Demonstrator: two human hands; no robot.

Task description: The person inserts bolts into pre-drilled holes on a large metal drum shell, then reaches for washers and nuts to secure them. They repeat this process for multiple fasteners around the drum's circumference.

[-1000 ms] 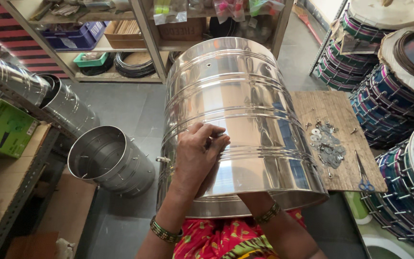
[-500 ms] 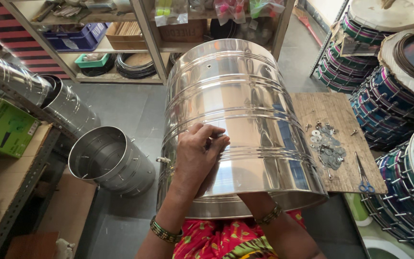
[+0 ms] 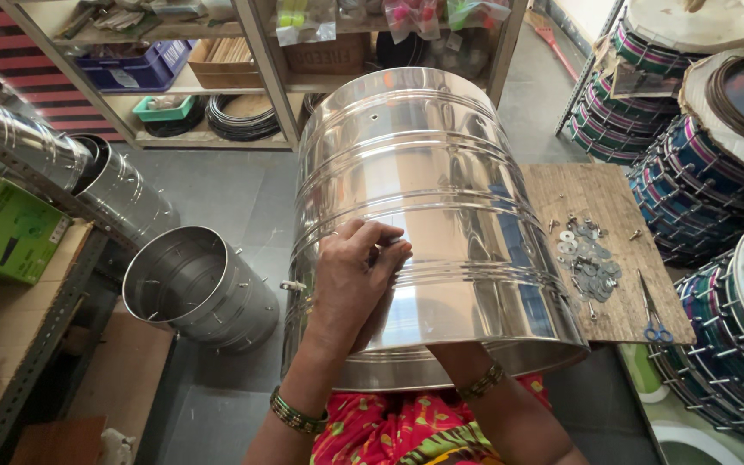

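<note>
A large shiny steel drum shell point(image 3: 424, 172) lies on its side on my lap, open end toward me. My left hand point(image 3: 350, 280) rests on the outside of the shell near its middle ridge, fingers bunched around a small fitting I cannot make out. My right forearm point(image 3: 484, 387) goes up inside the shell, so my right hand is hidden. A small bolt point(image 3: 293, 285) sticks out of the shell's left side.
A wooden board point(image 3: 622, 185) on the right carries several washers and screws point(image 3: 587, 258) and blue-handled scissors point(image 3: 654, 323). Finished drums point(image 3: 716, 172) stack at the right. More steel shells point(image 3: 195, 288) lie on the floor at left, beside a green box point(image 3: 6, 228); shelves point(image 3: 251, 77) stand behind.
</note>
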